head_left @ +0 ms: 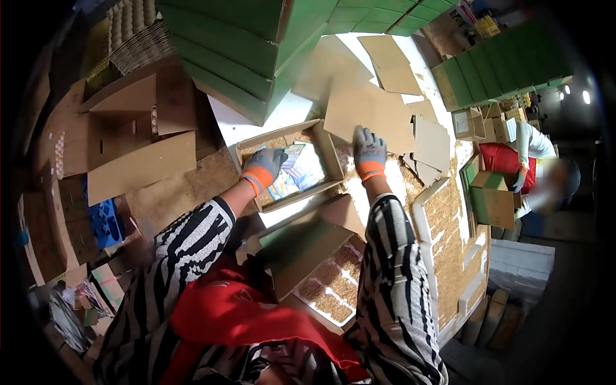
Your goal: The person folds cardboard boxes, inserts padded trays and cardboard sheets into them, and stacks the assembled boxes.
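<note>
The gloved left hand has bent fingers beside printed packets – I cannot tell if they grip one. These lie inside a shallow carton, near the frame's centre. The right hand's fingers touch a cardboard sheet – grip also unclear. Green boxes stand upper left, another person far right.

Matt cardboard sheet, glossy packets

Head cam, facing fwd & down, near cardboard box, edges prob. warped
</note>
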Demonstrator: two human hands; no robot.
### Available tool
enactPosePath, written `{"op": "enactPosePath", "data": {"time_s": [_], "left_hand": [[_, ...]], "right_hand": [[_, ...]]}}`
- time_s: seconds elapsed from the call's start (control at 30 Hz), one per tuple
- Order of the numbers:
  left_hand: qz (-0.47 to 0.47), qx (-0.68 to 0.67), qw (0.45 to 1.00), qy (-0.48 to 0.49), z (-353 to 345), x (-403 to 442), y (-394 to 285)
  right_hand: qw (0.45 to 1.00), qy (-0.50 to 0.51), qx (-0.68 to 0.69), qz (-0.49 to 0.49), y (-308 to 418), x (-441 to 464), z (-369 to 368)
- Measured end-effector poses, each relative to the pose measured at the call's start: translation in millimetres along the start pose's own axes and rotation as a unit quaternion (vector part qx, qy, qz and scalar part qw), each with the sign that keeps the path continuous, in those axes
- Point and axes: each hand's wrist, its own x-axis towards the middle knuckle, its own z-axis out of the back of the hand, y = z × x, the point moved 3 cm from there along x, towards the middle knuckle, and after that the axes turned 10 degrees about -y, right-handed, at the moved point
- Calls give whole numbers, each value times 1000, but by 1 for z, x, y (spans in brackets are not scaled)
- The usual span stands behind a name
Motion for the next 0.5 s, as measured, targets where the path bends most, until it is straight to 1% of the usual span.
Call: {"op": "enactPosePath", "data": {"time_s": [0.07,0.1,0.13,0.17,0.2,0.23,0.27,0.3,0.33,0.37,0.4,0.43,0.47,0.5], "left_hand": [[-6,-9,1000,-13,6,-4,-1],[-48,-7,998,-50,4,-5,3],[-34,-87,994,-61,8,-8,4],[-20,-167,983,-68,10,-12,3],[-4,-246,966,-72,9,-18,0],[112,-442,890,-1,10,-23,-13],[55,-396,916,1,25,-36,-41],[-30,-321,947,0,45,-59,-83],[-117,-245,963,-1,61,-88,-122],[-256,-228,939,5,64,-118,-150],[-393,-210,895,7,67,-149,-175],[-516,-119,848,3,69,-176,-198],[-542,-70,836,51,55,-197,-200],[-534,-45,839,94,41,-210,-197]], "right_hand": [[995,-83,46,-22,-7,-3,39],[987,-139,80,-6,-15,-9,66],[975,-195,110,11,-22,-22,96],[957,-181,209,-82,-32,-39,129],[922,-166,303,-176,-42,-65,156],[860,-197,388,-267,-65,-96,171],[780,-226,464,-353,-83,-132,185],[737,-283,474,-390,-83,-162,221],[690,-338,480,-424,-81,-195,255],[664,-397,460,-435,-79,-233,272],[635,-457,440,-441,-77,-270,287],[660,-440,429,-432,-73,-309,297],[685,-423,419,-420,-61,-336,309],[705,-418,348,-455,-51,-354,318]]}}
